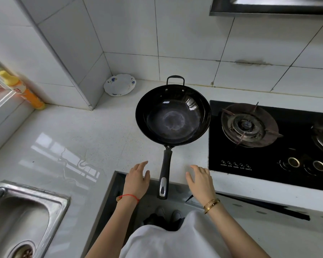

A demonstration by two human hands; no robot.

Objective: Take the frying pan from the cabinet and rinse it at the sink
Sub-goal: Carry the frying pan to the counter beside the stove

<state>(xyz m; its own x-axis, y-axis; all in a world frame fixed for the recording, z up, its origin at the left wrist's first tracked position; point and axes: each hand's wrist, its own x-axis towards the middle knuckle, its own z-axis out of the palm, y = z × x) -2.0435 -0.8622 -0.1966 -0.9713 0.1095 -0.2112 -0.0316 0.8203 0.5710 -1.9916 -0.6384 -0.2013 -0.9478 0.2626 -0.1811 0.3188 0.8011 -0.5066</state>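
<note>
The frying pan (172,114) sits on the worktop (82,138), its long handle over the front edge. It looks heavy and stiff; grip that handle. Left hand (137,180) and right hand (200,180) are open, empty.

Bare forearms, no sleeves. Left hand (137,180): thin red string bracelet (128,197) w/ small bead. Right hand (201,180): two gold bangles (212,204). White top (168,241), dark trousers, grey shoes (168,214).
</note>
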